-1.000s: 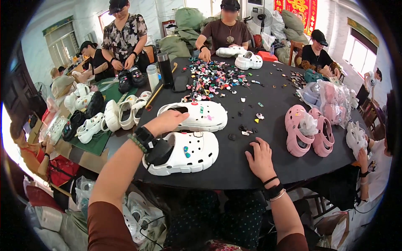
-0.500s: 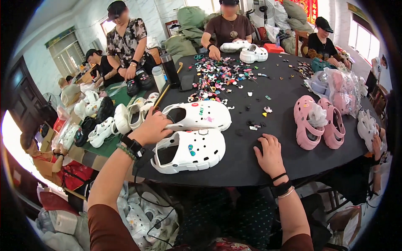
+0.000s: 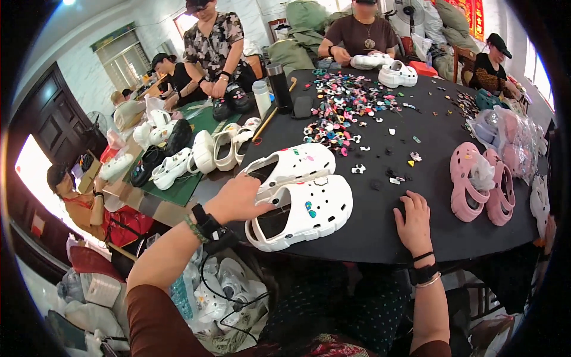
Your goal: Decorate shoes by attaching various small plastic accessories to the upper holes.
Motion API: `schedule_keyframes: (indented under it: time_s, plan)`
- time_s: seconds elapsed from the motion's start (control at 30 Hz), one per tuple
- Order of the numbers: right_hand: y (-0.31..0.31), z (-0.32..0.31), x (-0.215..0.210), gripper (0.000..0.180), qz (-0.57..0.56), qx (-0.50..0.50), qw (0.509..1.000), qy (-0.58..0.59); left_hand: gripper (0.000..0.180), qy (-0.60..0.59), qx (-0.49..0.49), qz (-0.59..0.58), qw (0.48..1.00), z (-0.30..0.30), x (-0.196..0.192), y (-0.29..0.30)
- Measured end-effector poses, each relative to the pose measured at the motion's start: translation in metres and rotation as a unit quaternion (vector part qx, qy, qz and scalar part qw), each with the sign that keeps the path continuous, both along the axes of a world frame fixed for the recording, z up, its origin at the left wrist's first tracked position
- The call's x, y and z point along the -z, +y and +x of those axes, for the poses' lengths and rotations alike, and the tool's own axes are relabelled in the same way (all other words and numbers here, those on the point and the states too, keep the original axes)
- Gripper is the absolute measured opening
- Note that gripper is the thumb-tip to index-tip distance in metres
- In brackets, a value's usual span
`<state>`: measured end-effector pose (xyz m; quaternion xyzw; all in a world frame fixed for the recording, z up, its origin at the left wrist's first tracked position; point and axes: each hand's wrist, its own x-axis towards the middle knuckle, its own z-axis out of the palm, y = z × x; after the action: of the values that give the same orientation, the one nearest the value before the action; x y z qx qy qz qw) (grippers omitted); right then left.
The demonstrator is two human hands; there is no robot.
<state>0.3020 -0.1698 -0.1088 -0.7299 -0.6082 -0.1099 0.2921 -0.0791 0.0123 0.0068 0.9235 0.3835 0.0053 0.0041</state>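
Note:
Two white clogs (image 3: 318, 209) lie side by side on the black table, heels toward my left hand. The nearer one carries a blue-green charm; the far clog (image 3: 306, 162) has small coloured charms on its toe. My left hand (image 3: 238, 199) is closed at their heels, its thumb reaching into the near clog's opening and its other fingers partly hidden behind the heel of the far one. Flat on the tabletop to the right of the clogs rests my right hand (image 3: 414, 221), fingers stretched out and nothing in it.
A pile of colourful shoe charms (image 3: 345, 110) spreads across the table's middle, loose ones trailing toward me. Pink clogs (image 3: 468, 184) stand at right. A black bottle (image 3: 279, 89) and phone (image 3: 303, 107) sit beyond the clogs. More shoes cover the green mat (image 3: 175, 190); several people work around.
My left hand has shifted from the far clog's side to the heels of both. The clogs now lie closer together and more slanted. The view has turned left; my right hand stays flat.

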Motion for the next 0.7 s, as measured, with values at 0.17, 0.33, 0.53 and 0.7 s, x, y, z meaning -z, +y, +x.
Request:
schedule_keyframes:
  time_s: [0.17,0.33,0.53,0.7]
  plan:
    - [-0.002,0.003,0.002,0.034,0.008,-0.019,1.000,-0.002,0.060,0.038,0.065,0.046,0.996,-0.009,-0.007,-0.009]
    - [-0.009,0.004,0.002,0.032,-0.020,-0.004,1.000,0.001,0.064,0.013,-0.027,-0.012,0.999,0.002,-0.010,-0.023]
    - [-0.003,0.002,0.004,0.030,-0.033,0.000,0.999,0.003,0.047,0.017,-0.060,-0.063,0.996,0.005,0.001,-0.005]
    - [-0.001,0.001,0.000,0.030,-0.038,0.001,0.999,-0.001,0.037,-0.067,-0.038,-0.025,0.997,0.000,0.008,-0.021]
